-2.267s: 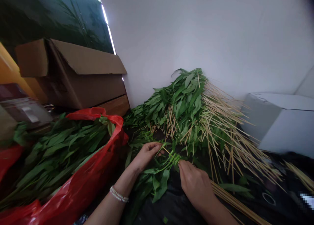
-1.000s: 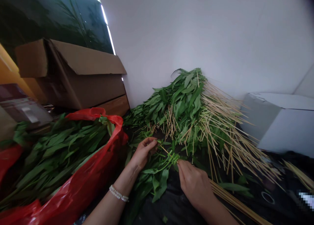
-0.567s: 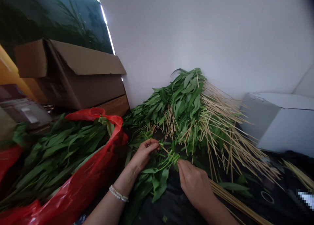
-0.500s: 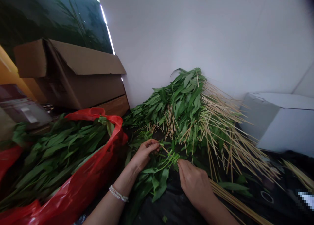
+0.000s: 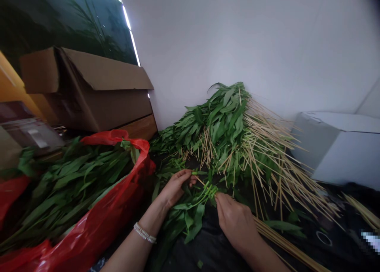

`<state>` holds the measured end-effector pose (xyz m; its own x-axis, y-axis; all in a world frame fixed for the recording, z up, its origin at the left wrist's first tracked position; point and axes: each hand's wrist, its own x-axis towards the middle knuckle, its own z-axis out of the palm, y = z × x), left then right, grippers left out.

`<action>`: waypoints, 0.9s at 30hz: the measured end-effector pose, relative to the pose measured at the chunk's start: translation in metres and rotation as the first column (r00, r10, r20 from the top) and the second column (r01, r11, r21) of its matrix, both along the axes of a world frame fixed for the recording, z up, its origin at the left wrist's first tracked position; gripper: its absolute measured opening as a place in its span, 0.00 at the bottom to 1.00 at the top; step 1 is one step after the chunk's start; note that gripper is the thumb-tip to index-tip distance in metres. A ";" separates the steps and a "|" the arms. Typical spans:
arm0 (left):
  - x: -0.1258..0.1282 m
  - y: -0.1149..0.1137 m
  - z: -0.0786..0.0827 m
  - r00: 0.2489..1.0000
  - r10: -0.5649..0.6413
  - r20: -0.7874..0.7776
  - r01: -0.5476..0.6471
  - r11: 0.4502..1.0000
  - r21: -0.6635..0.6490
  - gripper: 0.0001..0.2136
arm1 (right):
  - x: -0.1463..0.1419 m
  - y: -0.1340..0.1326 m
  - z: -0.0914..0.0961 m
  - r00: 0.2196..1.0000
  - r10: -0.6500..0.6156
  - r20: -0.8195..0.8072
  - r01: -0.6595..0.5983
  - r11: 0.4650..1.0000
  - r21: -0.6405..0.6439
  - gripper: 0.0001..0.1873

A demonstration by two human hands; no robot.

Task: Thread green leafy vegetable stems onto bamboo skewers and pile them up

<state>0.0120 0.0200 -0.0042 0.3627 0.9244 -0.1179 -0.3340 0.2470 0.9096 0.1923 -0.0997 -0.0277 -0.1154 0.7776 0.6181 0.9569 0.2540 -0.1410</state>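
Note:
My right hand (image 5: 234, 218) is closed around a thin bamboo skewer (image 5: 200, 180). Green leafy stems (image 5: 211, 191) are bunched on the skewer just ahead of these fingers, and their leaves (image 5: 192, 220) hang down to the left. At the skewer's far end, my left hand (image 5: 178, 185) pinches a short green stem (image 5: 195, 172) between thumb and fingers. Whether the skewer's tip has gone through that stem is hidden by the fingertips. A beaded bracelet (image 5: 144, 232) circles the left wrist.
Skewered leafy greens (image 5: 228, 109) are heaped against the wall, their sticks (image 5: 276, 157) pointing right. A red plastic bag (image 5: 118, 200) full of leaves (image 5: 74, 169) lies left. Loose skewers (image 5: 287, 246) lie beneath my right forearm. A cardboard box (image 5: 109, 103) and a white box (image 5: 350, 149) stand behind.
My left fingers have shifted slightly at the skewer's end, and more of the pinched stem shows. The right hand and the bunched stems have stayed almost still.

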 end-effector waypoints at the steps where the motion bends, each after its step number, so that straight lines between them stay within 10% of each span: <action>1: 0.001 0.000 0.001 1.000 -0.002 0.001 0.002 1.000 -0.031 0.07 | 0.000 0.000 0.000 1.000 -0.005 0.005 0.005 1.000 -0.010 0.11; 18: 0.005 -0.009 -0.003 0.934 -0.103 -0.342 0.221 0.918 0.329 0.10 | 0.000 0.000 0.002 1.000 -0.024 0.007 0.025 1.000 -0.019 0.10; 27: 0.000 -0.003 -0.001 0.996 -0.009 -0.088 0.013 0.999 0.047 0.14 | 0.000 0.001 0.001 1.000 -0.017 0.014 0.018 0.999 -0.032 0.10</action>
